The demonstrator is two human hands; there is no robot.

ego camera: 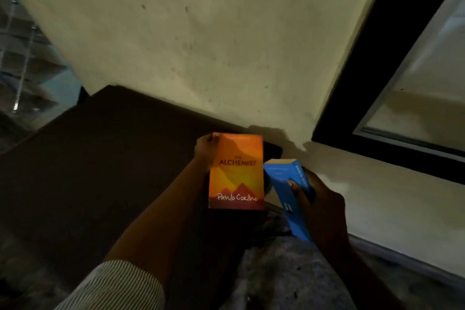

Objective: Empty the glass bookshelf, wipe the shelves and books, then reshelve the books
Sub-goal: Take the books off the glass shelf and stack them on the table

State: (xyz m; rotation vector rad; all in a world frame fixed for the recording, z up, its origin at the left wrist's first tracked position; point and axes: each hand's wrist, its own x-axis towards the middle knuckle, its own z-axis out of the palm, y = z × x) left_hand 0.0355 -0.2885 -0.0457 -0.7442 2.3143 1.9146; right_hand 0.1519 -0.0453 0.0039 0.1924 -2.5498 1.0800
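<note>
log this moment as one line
left hand: holds orange book | right hand: grips blue book | glass bookshelf: far left, blurred | stage: both books off shelf

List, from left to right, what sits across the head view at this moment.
glass bookshelf → left hand, gripping the top corner of the orange book → orange book → blue book → right hand, holding the blue book → black window frame
</note>
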